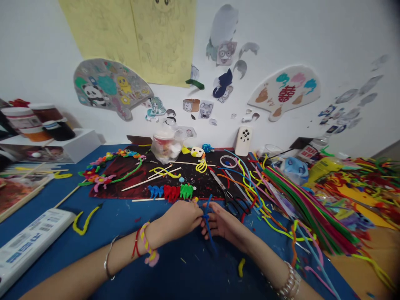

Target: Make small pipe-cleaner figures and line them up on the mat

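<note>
My left hand point(179, 218) and my right hand point(223, 223) meet over the blue table point(125, 225). Both are pinched on a blue pipe cleaner point(208, 221) that is bent between the fingers, its tail trailing toward me. Just beyond the hands stand small pipe-cleaner figures in a row: blue point(155, 191), red point(171, 192) and green point(186, 191). Black-handled scissors point(229, 196) lie right of my right hand.
A dark mat point(125, 175) carries wooden sticks, yellow pipe-cleaner loops and a flower garland point(103, 166). A big sheaf of coloured pipe cleaners point(300, 204) fills the right side. A white box point(31, 241) lies front left; a plastic tub point(165, 146) and jars stand by the wall.
</note>
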A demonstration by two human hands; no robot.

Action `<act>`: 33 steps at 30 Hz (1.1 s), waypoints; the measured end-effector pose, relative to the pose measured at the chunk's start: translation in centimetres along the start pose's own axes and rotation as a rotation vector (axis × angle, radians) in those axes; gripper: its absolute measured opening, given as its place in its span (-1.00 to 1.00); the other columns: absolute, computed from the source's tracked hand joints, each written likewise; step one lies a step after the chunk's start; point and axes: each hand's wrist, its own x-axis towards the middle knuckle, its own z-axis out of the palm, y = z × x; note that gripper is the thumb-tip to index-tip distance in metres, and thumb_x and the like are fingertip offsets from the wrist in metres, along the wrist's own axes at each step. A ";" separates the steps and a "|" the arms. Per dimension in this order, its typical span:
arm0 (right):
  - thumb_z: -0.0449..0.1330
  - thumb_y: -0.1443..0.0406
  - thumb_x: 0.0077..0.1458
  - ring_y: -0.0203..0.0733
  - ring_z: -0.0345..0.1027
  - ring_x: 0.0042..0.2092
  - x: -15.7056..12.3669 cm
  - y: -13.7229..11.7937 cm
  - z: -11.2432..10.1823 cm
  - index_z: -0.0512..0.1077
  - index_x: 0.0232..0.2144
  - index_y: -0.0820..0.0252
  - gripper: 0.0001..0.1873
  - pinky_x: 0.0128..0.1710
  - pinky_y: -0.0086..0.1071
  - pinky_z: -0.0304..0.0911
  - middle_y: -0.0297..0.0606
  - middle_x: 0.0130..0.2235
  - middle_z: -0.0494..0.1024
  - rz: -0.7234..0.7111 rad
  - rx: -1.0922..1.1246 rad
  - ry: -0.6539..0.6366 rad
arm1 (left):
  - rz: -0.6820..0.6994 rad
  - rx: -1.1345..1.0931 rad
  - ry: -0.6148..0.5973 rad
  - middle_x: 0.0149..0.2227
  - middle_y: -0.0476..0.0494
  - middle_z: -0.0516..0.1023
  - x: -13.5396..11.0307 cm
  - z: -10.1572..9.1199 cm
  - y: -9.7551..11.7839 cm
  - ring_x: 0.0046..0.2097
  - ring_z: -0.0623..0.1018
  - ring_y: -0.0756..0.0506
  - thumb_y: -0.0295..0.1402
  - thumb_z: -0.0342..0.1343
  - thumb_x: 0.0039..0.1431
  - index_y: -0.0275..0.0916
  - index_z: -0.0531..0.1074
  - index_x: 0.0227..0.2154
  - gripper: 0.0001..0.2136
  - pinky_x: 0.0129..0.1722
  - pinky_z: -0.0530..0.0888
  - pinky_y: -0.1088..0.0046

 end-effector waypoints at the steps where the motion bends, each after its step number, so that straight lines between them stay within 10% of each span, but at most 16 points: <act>1: 0.01 0.06 0.12 -0.24 0.40 -0.39 0.0 0.0 0.1 0.15 -0.14 0.11 -0.67 -0.36 -0.30 0.28 -0.34 -0.42 0.42 0.009 0.004 -0.016 | 0.003 0.016 -0.011 -0.46 -0.12 0.51 0.0 -0.1 0.2 -0.45 0.50 -0.06 -0.41 -0.01 0.13 -0.28 0.44 -0.47 -0.85 -0.48 0.36 0.51; 9: 0.20 0.13 -0.01 -0.41 0.22 -0.54 0.1 0.7 0.4 0.22 -0.32 0.13 -0.71 -0.58 -0.53 0.17 -0.49 -0.51 0.27 0.011 -0.031 0.045 | 0.046 0.106 -0.061 -0.45 -0.17 0.50 -0.1 -0.1 1.0 -0.48 0.50 -0.10 -0.47 -0.07 0.15 -0.32 0.41 -0.42 -0.84 -0.53 0.38 0.47; 28: 0.18 0.12 -0.02 -0.31 0.34 -0.42 0.0 0.4 0.6 0.19 -0.34 0.15 -0.69 -0.42 -0.36 0.30 -0.39 -0.39 0.33 0.009 -0.026 0.121 | 0.027 0.067 -0.021 -0.50 -0.15 0.50 -0.2 -0.1 0.5 -0.50 0.51 -0.07 -0.44 -0.06 0.13 -0.31 0.43 -0.50 -0.81 -0.52 0.35 0.51; 33: 0.12 0.19 0.03 -0.33 0.26 -0.42 0.0 0.7 0.5 0.10 -0.34 0.10 -0.76 -0.40 -0.36 0.28 -0.42 -0.39 0.24 -0.284 -0.432 0.393 | -0.006 0.074 -0.008 -0.50 -0.14 0.50 -0.2 -0.1 0.3 -0.48 0.52 -0.06 -0.44 -0.05 0.12 -0.28 0.43 -0.51 -0.81 -0.50 0.36 0.52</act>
